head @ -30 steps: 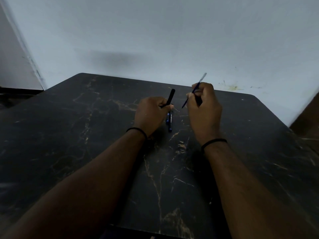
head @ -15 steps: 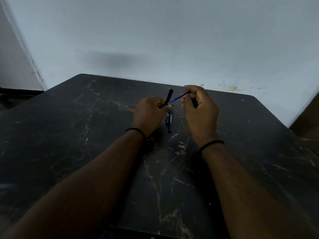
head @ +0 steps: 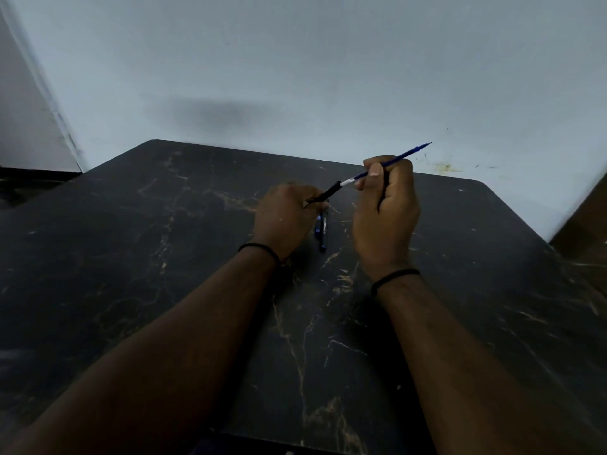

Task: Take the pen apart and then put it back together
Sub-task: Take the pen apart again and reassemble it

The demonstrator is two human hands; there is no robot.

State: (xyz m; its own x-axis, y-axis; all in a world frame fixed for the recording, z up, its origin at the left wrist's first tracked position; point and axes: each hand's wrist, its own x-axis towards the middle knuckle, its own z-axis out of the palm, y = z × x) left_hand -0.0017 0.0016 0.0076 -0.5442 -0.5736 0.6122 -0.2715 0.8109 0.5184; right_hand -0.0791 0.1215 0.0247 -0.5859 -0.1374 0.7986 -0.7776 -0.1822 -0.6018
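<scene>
Flipped since before, refill (head: 392, 160) pinched in right hand (head: 384, 208), entering barrel (head: 325, 195).

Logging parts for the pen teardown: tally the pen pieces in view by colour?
Black: 1, barrel section in the left hand
Blue: 1, refill in the right hand
Black with blue: 1, piece lying on the table
Total: 3

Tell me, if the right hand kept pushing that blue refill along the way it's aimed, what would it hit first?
Probably the black pen barrel gripped by the left hand. The right hand aims the blue refill at its open end; depth is unclear.
</scene>
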